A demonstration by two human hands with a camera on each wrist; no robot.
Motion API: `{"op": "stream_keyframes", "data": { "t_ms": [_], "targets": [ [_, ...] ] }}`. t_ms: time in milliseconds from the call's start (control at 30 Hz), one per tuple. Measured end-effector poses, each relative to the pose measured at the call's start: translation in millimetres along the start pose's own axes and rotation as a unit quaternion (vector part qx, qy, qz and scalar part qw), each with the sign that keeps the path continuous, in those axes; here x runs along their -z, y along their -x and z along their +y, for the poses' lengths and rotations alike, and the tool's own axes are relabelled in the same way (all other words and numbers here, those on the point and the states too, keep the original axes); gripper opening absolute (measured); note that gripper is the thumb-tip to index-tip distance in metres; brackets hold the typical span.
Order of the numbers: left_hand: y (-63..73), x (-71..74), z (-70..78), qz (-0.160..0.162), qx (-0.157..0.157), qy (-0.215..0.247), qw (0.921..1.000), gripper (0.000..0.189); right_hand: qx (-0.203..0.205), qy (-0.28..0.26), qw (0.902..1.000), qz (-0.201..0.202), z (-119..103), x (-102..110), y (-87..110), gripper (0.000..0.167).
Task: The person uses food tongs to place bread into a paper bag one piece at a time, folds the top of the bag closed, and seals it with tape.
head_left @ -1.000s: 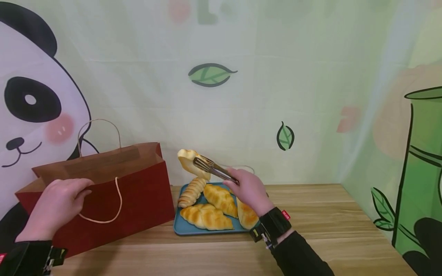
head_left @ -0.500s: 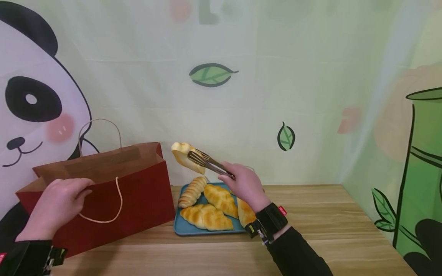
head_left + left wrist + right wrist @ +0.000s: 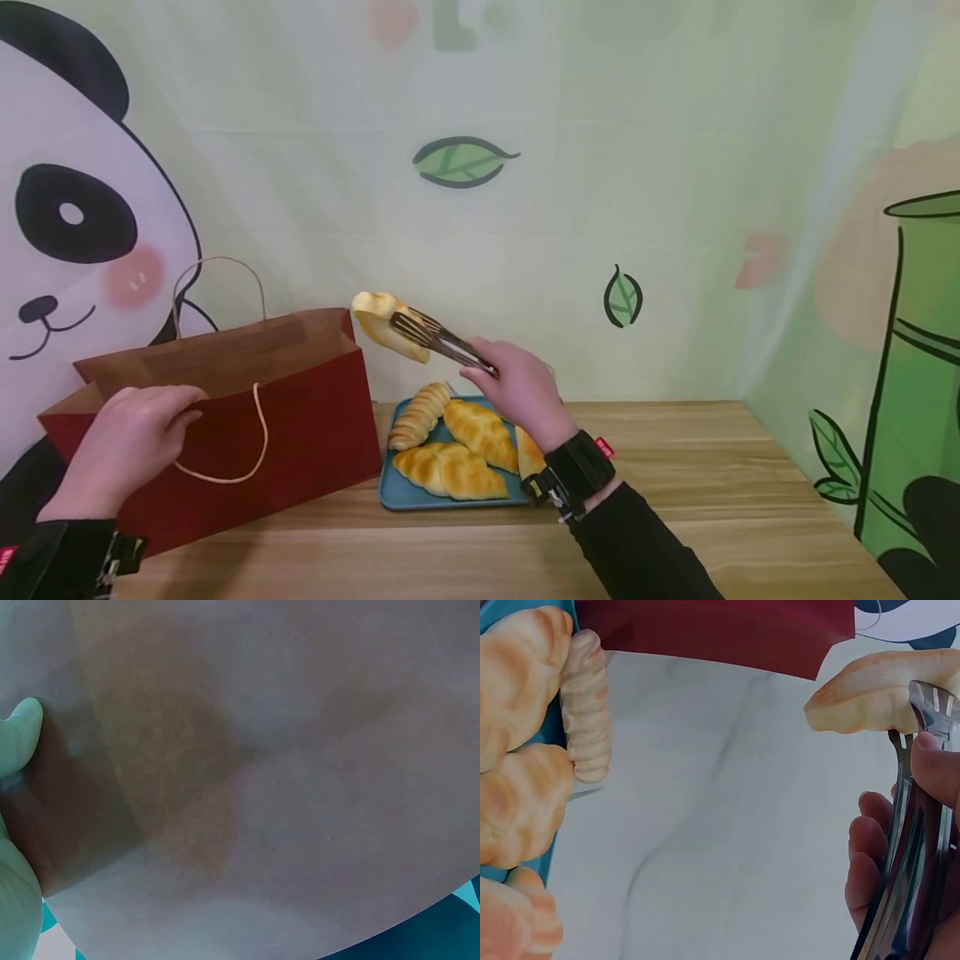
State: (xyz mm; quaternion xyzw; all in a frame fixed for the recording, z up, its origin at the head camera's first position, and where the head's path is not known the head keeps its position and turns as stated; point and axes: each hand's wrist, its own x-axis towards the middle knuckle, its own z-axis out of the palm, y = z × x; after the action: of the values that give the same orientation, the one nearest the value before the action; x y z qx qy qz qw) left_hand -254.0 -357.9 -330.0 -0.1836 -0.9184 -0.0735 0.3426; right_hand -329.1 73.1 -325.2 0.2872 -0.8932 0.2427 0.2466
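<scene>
My right hand [image 3: 521, 392] grips metal tongs [image 3: 442, 340], whose slotted ends clamp a pale golden piece of bread [image 3: 386, 325]. The bread hangs in the air above the tray's back left, just right of the bag's upper corner. In the right wrist view the fingers wrap the tongs [image 3: 911, 847], with the bread [image 3: 870, 694] at their tips. My left hand [image 3: 123, 446] pinches the front rim of a dark red paper bag [image 3: 285, 450] that stands with its mouth open. What lies inside the bag is hidden. The left wrist view shows brown paper and part of the hand [image 3: 19, 742].
A blue tray [image 3: 397, 500] on the wooden table [image 3: 675, 467] bears several breads, including a ridged roll [image 3: 420, 417] and a golden bread [image 3: 450, 472]. One rope handle [image 3: 262, 433] droops over the bag's front; the other stands up behind. A printed cloth [image 3: 525, 250] hangs behind the table.
My right hand has moved left and upward with the tongs, lifting the bread off from over the ridged roll toward the bag. The left hand stays on the bag's rim.
</scene>
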Motion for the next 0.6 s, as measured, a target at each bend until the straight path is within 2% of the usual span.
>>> {"op": "stream_keyframes", "data": {
  "t_ms": [600],
  "targets": [
    [0.7, 2.0, 0.4, -0.01, 0.008, 0.015, 0.9998, 0.029, 0.037, -0.027, 0.9987, 0.022, -25, 6, -21.7, 0.033]
  ]
}}
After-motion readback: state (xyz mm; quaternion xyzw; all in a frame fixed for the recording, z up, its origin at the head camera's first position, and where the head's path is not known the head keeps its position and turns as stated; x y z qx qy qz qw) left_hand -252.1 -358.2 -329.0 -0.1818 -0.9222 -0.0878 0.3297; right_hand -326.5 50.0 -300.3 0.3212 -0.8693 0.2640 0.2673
